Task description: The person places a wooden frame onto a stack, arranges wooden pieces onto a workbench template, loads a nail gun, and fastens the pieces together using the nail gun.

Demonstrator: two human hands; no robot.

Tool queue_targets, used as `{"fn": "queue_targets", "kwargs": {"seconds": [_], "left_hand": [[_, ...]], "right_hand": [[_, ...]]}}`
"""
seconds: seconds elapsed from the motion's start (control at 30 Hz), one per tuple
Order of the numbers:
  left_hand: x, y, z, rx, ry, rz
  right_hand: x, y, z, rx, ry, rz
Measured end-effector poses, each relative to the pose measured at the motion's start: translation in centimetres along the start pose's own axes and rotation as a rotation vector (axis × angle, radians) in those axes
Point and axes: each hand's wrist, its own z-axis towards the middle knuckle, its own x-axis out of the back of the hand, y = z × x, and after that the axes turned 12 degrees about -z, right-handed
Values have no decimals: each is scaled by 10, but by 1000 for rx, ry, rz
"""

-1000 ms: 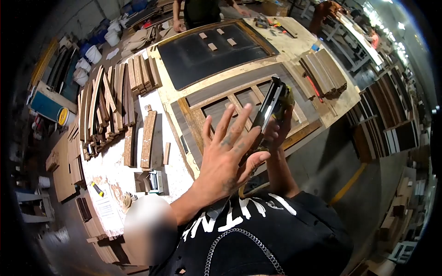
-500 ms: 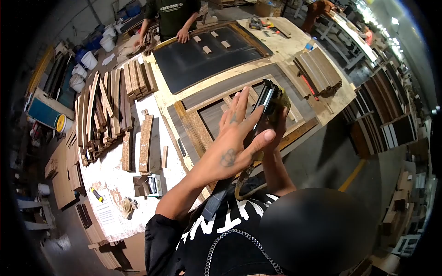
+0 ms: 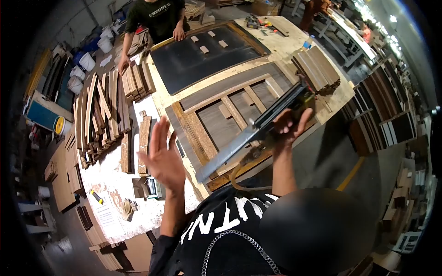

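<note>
My left hand (image 3: pixel 165 158) is raised over the white tabletop with its fingers spread and nothing in it. My right hand (image 3: pixel 290 126) is wrapped around a long dark tool, seemingly a nail gun or stapler (image 3: pixel 276 110), held at a slant. A pale hose (image 3: pixel 235 181) hangs below the tool. Beneath it lies a wooden frame (image 3: pixel 198 131) with crosspieces on a grey-brown panel (image 3: pixel 184 106). A small wood block (image 3: pixel 224 111) rests inside the frame.
Across the table a co-worker (image 3: pixel 154 18) touches stacked strips (image 3: pixel 133 83) and a black panel (image 3: pixel 202 60). More strips (image 3: pixel 103 110) lie at left, with a staple box (image 3: pixel 152 187) nearer me. Stacked boards (image 3: pixel 317 69) stand right. A glove (image 3: pixel 127 209) lies on the white surface.
My left hand has moved left, away from the tool. The tool has swung to a flatter slant in my right hand. The co-worker's arm has reached toward the strips.
</note>
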Motion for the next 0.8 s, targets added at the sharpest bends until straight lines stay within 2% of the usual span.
{"fn": "queue_targets", "kwargs": {"seconds": [0.03, 0.1, 0.13, 0.17, 0.2, 0.23, 0.27, 0.3, 0.33, 0.4, 0.53, 0.63, 0.67, 0.73, 0.8], "left_hand": [[16, 4, -11, -20, 59, 56], [18, 10, -22, -60, 221, 156], [13, 5, -26, -68, 239, 157], [1, -2, -26, -106, 199, 167], [-10, -8, -22, -146, 164, 179], [-15, -12, -15, -122, 39, 254], [-41, -26, -11, -139, 50, 205], [-29, -33, -4, -68, -199, 394], [-77, -11, 8, -88, -71, 385], [-62, -13, 19, 89, -122, 26], [-61, -26, 5, 114, -204, -10], [-19, -29, -3, 86, -161, 356], [-2, -22, -6, 91, -158, 524], [32, -6, -16, 295, -133, 780], [45, 38, -21, 557, -385, 1315]], "right_hand": [[16, -5, 0, -2, 17, -50], [16, -3, 2, 5, -28, 45], [12, 0, 1, 7, -59, 45], [7, 7, -4, -15, -73, 45], [-2, 17, -14, -137, 3, 134], [-11, 29, -20, -263, 81, 219], [-17, 55, -21, -308, -259, 272], [-31, 61, -25, -293, -176, 152], [-41, 61, -28, -262, -88, 29], [-35, 60, -22, -302, -59, 114], [-29, 37, -21, -303, 77, 64], [13, 11, -27, -165, 19, -192], [28, -6, -31, -195, 49, -257], [44, -49, -42, -147, 127, -634], [54, -85, -55, -229, 243, -1103]]}}
